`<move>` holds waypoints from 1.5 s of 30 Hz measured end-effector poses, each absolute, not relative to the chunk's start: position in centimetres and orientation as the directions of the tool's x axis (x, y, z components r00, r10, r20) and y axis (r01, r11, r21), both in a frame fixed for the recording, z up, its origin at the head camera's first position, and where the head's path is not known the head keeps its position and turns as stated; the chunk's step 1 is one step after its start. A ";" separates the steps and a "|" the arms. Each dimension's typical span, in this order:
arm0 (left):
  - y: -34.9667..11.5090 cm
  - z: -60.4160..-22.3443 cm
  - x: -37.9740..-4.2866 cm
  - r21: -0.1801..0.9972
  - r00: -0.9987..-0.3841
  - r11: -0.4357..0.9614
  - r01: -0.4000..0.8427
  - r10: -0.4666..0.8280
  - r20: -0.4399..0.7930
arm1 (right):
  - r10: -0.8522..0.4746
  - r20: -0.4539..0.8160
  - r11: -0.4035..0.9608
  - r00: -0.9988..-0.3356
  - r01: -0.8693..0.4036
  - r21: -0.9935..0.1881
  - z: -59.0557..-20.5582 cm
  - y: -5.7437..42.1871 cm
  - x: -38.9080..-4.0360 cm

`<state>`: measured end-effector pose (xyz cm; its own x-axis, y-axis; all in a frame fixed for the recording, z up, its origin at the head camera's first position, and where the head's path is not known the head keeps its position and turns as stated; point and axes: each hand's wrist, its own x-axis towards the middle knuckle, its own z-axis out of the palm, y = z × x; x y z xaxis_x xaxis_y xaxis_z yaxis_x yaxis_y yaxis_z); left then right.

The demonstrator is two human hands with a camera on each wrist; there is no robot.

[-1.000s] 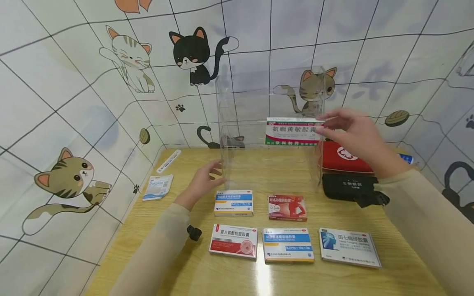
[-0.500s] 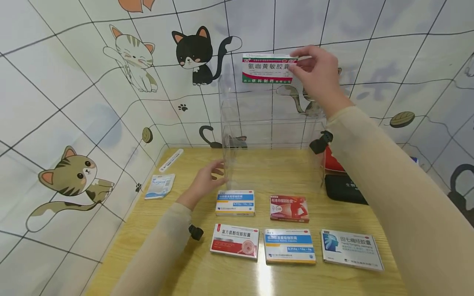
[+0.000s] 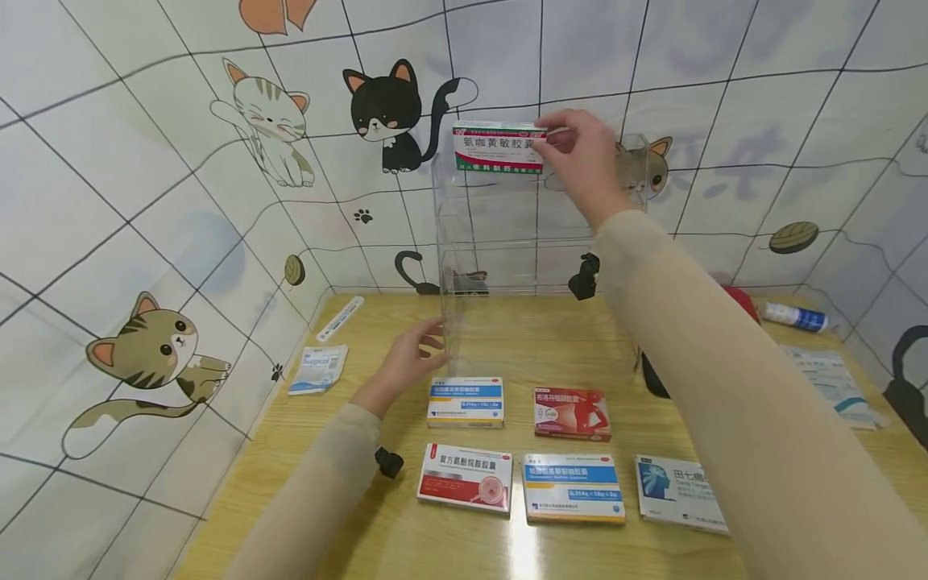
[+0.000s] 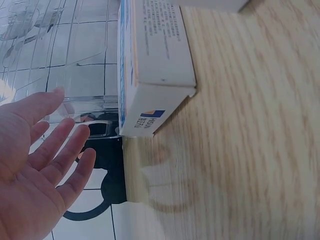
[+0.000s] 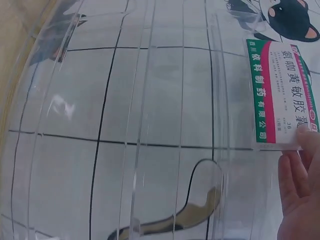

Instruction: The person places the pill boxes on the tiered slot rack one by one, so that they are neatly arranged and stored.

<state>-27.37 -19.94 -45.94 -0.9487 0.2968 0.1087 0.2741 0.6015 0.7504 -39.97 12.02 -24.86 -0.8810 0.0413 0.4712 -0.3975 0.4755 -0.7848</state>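
My right hand (image 3: 583, 165) pinches the right end of a green, red and white medicine box (image 3: 496, 147) between thumb and fingers. The box is upright at the upper left of a clear plastic rack (image 3: 453, 322), its printed front facing me. In the right wrist view, the medicine box (image 5: 280, 95) overlaps the rack's top tier. My left hand (image 3: 409, 358) has relaxed, spread fingers at the rack's lower left side. Just beside it on the table lies a blue-and-white medicine box (image 3: 466, 401), whose white end (image 4: 145, 112) shows close in the left wrist view.
In front of the rack lie a red box (image 3: 573, 412), a red-and-white box (image 3: 464, 479), another blue-and-white box (image 3: 574, 490) and a white box (image 3: 677, 491), partly behind my right sleeve. A surgical packet (image 3: 319, 369) lies left, a blue-and-white tube (image 3: 793, 316) right.
My right hand has carried the green, red and white medicine box up and left from the rack's right side to its top, then slightly lower. My left hand has stayed at the rack's side.
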 end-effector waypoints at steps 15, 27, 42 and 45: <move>-19.3 -45.5 -28.0 0.736 -0.948 0.620 0.272 0.303 0.095 | -0.076 0.465 0.523 -0.882 -0.432 -0.734 -26.5 12.7 -37.8; -19.3 -46.3 -27.6 0.721 -0.952 0.638 0.269 0.290 0.098 | -0.193 0.445 0.447 -0.874 -0.482 -0.753 -34.8 17.9 -26.5; -19.4 -46.0 -27.0 0.694 -0.959 0.675 0.251 0.271 0.083 | -0.321 0.103 0.790 -0.941 -0.326 -0.519 -43.2 28.7 -14.3; -19.4 -46.1 -27.2 0.696 -0.956 0.669 0.258 0.278 0.087 | -0.332 0.009 0.800 -0.943 -0.287 -0.527 -44.4 30.2 -12.8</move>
